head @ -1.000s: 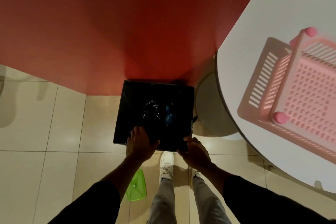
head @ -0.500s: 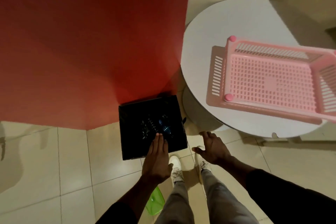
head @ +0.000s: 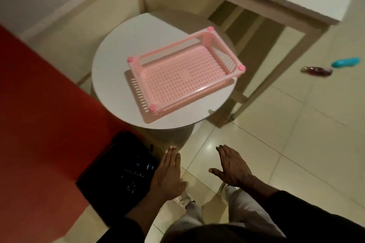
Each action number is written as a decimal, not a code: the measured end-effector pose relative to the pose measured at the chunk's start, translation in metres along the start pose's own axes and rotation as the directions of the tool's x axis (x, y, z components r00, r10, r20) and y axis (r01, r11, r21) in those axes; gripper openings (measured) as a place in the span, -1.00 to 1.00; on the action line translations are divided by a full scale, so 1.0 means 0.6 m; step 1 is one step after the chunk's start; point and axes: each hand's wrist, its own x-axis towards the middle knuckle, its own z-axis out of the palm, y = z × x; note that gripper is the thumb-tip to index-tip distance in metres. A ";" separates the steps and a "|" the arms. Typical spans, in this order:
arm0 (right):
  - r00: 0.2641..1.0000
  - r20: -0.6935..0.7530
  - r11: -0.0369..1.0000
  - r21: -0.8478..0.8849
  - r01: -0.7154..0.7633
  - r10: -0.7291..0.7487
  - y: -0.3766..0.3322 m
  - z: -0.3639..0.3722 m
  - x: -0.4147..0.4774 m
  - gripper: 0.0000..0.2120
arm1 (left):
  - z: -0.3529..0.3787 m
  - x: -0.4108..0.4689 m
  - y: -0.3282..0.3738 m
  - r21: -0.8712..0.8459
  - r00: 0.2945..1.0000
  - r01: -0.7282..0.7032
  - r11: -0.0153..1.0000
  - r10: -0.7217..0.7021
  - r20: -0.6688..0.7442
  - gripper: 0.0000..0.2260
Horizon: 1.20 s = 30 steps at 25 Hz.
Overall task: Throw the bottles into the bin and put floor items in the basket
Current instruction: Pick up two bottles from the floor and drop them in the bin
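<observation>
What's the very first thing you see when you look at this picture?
The big pink basket jumps out first, sitting empty on the round white table in the middle. Below it, the left hand and right hand hover open near the black bin by the red wall. Far right on the floor lie a teal thing and a dark red bottle.

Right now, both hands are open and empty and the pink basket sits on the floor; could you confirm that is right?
Not quite: the head view shows the pink basket sitting on the round white table instead. The left hand and right hand are open and empty.
</observation>
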 end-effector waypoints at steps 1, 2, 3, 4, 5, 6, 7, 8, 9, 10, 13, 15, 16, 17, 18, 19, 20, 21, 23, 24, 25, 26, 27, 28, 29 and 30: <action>0.999 -0.017 0.999 0.025 -0.035 0.035 0.023 0.000 -0.016 -0.02 | -0.013 0.020 0.015 0.028 0.999 -0.046 0.999 0.046 0.004 0.03; 0.996 -0.040 0.996 0.051 -0.076 0.078 0.051 -0.001 -0.034 -0.02 | -0.027 0.044 0.036 0.061 0.995 -0.099 0.993 0.098 0.016 0.04; 0.991 -0.063 0.991 0.071 -0.116 0.121 0.079 -0.002 -0.052 -0.01 | -0.039 0.068 0.060 0.092 0.990 -0.144 0.985 0.142 0.028 0.04; 0.984 -0.082 0.984 0.087 -0.153 0.160 0.107 -0.003 -0.069 -0.01 | -0.052 0.091 0.086 0.118 0.984 -0.178 0.977 0.174 0.039 0.04; 0.975 -0.096 0.976 0.106 -0.188 0.198 0.137 -0.003 -0.086 0.00 | -0.065 0.116 0.115 0.142 0.978 -0.206 0.968 0.201 0.047 0.05; 0.966 -0.107 0.966 0.133 -0.220 0.234 0.167 -0.004 -0.103 0.01 | -0.078 0.140 0.147 0.163 0.973 -0.230 0.960 0.225 0.049 0.05; 0.956 -0.118 0.955 0.160 -0.249 0.269 0.199 -0.007 -0.121 0.01 | -0.091 0.163 0.183 0.179 0.968 -0.252 0.951 0.247 0.047 0.04; 0.946 -0.130 0.945 0.180 -0.273 0.298 0.229 -0.011 -0.134 0.01 | -0.102 0.184 0.215 0.189 0.963 -0.271 0.944 0.268 0.042 0.04; 0.938 -0.133 0.936 0.199 -0.292 0.321 0.258 -0.016 -0.146 0.01 | -0.111 0.202 0.247 0.189 0.956 -0.292 0.938 0.290 0.040 0.04; 0.929 -0.132 0.924 0.220 -0.313 0.346 0.294 -0.021 -0.162 0.01 | -0.120 0.222 0.287 0.183 0.949 -0.316 0.931 0.314 0.041 0.04; 0.889 -0.155 0.882 0.284 -0.376 0.430 0.405 -0.034 -0.200 0.00 | -0.140 0.281 0.408 0.157 0.933 -0.359 0.920 0.358 0.032 0.04; 0.868 -0.167 0.861 0.308 -0.405 0.468 0.481 -0.040 -0.222 0.01 | -0.145 0.324 0.487 0.167 0.919 -0.393 0.904 0.391 0.047 0.05; 0.857 -0.173 0.852 0.311 -0.420 0.485 0.513 -0.045 -0.231 0.01 | -0.148 0.342 0.520 0.187 0.909 -0.417 0.890 0.413 0.057 0.06; 0.848 -0.176 0.845 0.314 -0.433 0.500 0.541 -0.050 -0.240 0.01 | -0.152 0.356 0.551 0.202 0.899 -0.437 0.876 0.434 0.065 0.07; 0.838 -0.173 0.834 0.320 -0.449 0.517 0.572 -0.055 -0.252 0.01 | -0.155 0.373 0.586 0.207 0.890 -0.455 0.866 0.451 0.069 0.08; 0.826 -0.173 0.822 0.329 -0.464 0.536 0.599 -0.061 -0.261 0.01 | -0.158 0.389 0.618 0.210 0.881 -0.471 0.857 0.468 0.064 0.08; 0.812 -0.182 0.812 0.335 -0.479 0.554 0.625 -0.065 -0.268 0.00 | -0.164 0.406 0.648 0.220 0.872 -0.486 0.846 0.487 0.055 0.07; 0.802 -0.190 0.805 0.334 -0.490 0.567 0.649 -0.069 -0.272 0.00 | -0.170 0.424 0.676 0.234 0.862 -0.500 0.834 0.504 0.045 0.07; 0.791 -0.184 0.793 0.338 -0.507 0.584 0.692 -0.080 -0.275 -0.01 | -0.181 0.468 0.721 0.255 0.850 -0.519 0.816 0.524 0.054 0.08; 0.780 -0.181 0.780 0.352 -0.517 0.599 0.713 -0.085 -0.276 -0.01 | -0.186 0.490 0.739 0.262 0.843 -0.532 0.805 0.533 0.072 0.08; 0.768 -0.182 0.767 0.365 -0.528 0.615 0.730 -0.089 -0.275 -0.01 | -0.191 0.511 0.753 0.271 0.834 -0.546 0.793 0.544 0.091 0.09; 0.758 -0.180 0.756 0.373 -0.537 0.627 0.748 -0.094 -0.272 -0.01 | -0.194 0.533 0.767 0.282 0.822 -0.565 0.775 0.558 0.113 0.09; 0.747 -0.174 0.742 0.388 -0.547 0.642 0.770 -0.100 -0.269 -0.01 | -0.197 0.560 0.784 0.287 0.809 -0.584 0.759 0.572 0.136 0.09; 0.733 -0.175 0.727 0.403 -0.555 0.657 0.794 -0.107 -0.265 -0.02 | -0.201 0.589 0.804 0.283 0.800 -0.598 0.750 0.582 0.149 0.10; 0.719 -0.184 0.717 0.414 -0.561 0.670 0.819 -0.116 -0.260 -0.02 | -0.206 0.620 0.826 0.277 0.792 -0.608 0.744 0.590 0.155 0.10; 0.708 -0.188 0.707 0.423 -0.567 0.681 0.847 -0.124 -0.254 -0.01 | -0.210 0.654 0.852 0.271 0.783 -0.620 0.737 0.600 0.161 0.09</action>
